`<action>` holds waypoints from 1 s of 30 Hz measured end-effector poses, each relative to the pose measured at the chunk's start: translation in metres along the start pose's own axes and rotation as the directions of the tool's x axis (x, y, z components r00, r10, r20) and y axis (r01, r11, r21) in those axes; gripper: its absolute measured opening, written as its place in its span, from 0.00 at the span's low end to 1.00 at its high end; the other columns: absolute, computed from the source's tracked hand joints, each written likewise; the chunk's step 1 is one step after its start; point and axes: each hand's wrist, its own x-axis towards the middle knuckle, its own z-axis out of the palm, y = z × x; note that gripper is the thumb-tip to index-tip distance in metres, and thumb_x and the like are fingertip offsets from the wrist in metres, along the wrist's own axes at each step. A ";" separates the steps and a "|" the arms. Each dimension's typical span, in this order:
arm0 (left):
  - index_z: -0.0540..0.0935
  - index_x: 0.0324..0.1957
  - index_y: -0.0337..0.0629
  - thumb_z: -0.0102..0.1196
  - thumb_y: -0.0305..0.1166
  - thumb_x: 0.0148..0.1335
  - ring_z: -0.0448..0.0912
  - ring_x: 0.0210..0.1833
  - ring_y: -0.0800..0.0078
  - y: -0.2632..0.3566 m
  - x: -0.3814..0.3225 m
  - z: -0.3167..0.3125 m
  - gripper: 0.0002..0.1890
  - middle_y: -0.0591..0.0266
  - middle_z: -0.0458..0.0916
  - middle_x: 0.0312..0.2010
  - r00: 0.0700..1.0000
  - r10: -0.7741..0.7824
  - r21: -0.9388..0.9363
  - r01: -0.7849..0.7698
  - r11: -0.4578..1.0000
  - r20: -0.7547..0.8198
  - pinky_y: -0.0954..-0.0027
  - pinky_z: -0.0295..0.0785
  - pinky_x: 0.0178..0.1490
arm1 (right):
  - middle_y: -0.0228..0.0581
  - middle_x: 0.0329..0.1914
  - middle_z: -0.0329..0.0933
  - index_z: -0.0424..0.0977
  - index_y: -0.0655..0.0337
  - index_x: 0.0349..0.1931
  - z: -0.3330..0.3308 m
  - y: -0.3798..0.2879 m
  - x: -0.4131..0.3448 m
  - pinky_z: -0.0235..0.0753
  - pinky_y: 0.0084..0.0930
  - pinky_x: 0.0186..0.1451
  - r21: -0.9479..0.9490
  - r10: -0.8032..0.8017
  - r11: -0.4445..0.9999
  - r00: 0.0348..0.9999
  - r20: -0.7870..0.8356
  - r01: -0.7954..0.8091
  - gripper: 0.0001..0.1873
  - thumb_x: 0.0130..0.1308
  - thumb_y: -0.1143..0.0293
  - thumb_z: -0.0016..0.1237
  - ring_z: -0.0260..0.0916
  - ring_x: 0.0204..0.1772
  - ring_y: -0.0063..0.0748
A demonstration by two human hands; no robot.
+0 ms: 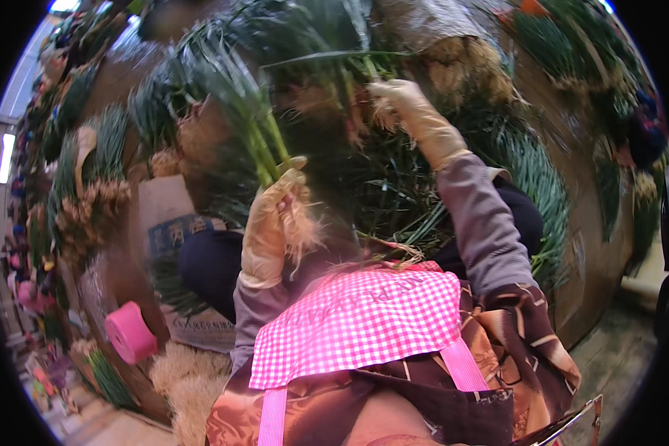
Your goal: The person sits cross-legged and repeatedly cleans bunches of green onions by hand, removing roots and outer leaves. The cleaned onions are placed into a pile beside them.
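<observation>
My gloved left hand (267, 228) is closed around a small bunch of green onions (261, 134). Their leaves point up and away, and pale stringy roots (301, 228) hang below my fingers. Farther out, my gloved right hand (418, 120) pinches green onion stalks (371, 66) near their root end; how many is blurred. Between and below the hands lies a heap of loose dark green leaves and stalks (390, 195). A few reddish-based stalks (393, 245) rest by the upper edge of the pink checked apron (357, 323).
Rooted onion bundles lie to the left (92, 206), to the right (535, 161) and at far right (568, 50). A silvery wrap (435, 22) covers one beyond my right hand. A pink plastic roll (131, 333) sits at lower left. Other people (30, 290) are at far left.
</observation>
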 end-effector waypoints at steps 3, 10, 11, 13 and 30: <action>0.78 0.54 0.35 0.57 0.33 0.64 0.75 0.34 0.86 0.005 -0.003 0.008 0.18 0.71 0.78 0.33 0.999 -0.037 0.039 0.038 0.999 -0.007 0.85 0.71 0.40 | 0.44 0.36 0.81 0.77 0.67 0.42 -0.013 -0.001 -0.011 0.75 0.35 0.43 -0.715 -0.295 0.693 0.941 -0.164 0.092 0.24 0.58 0.53 0.56 0.79 0.42 0.40; 0.79 0.52 0.35 0.60 0.35 0.62 0.76 0.33 0.86 0.004 -0.010 0.002 0.19 0.70 0.80 0.32 0.997 -0.075 0.028 0.076 0.997 -0.011 0.84 0.71 0.37 | 0.38 0.48 0.79 0.76 0.54 0.51 0.058 -0.035 -0.031 0.73 0.34 0.56 -0.664 -0.908 0.198 0.390 0.153 0.721 0.16 0.61 0.68 0.52 0.74 0.51 0.41; 0.79 0.52 0.35 0.60 0.35 0.62 0.76 0.32 0.86 0.005 -0.009 0.001 0.19 0.70 0.80 0.32 0.997 -0.061 0.025 0.060 0.998 0.035 0.83 0.71 0.36 | 0.37 0.56 0.75 0.74 0.51 0.54 0.071 -0.044 -0.028 0.67 0.36 0.64 -0.661 -0.909 0.103 0.340 0.240 0.743 0.19 0.61 0.67 0.51 0.69 0.60 0.41; 0.79 0.51 0.33 0.60 0.31 0.61 0.77 0.32 0.84 0.008 -0.009 -0.002 0.17 0.67 0.80 0.30 0.996 -0.079 0.034 0.078 0.996 0.036 0.83 0.73 0.36 | 0.36 0.67 0.66 0.70 0.48 0.60 0.098 -0.059 -0.018 0.57 0.43 0.71 -0.678 -0.828 -0.170 0.269 0.492 0.715 0.24 0.61 0.67 0.49 0.58 0.70 0.43; 0.81 0.45 0.31 0.59 0.31 0.63 0.75 0.28 0.84 0.012 -0.012 0.000 0.13 0.69 0.77 0.26 0.994 -0.111 0.173 0.106 0.979 0.015 0.83 0.68 0.29 | 0.40 0.25 0.78 0.78 0.60 0.27 0.107 -0.027 -0.030 0.75 0.38 0.21 -0.805 -0.516 -0.271 0.626 0.584 0.527 0.07 0.56 0.69 0.49 0.80 0.29 0.40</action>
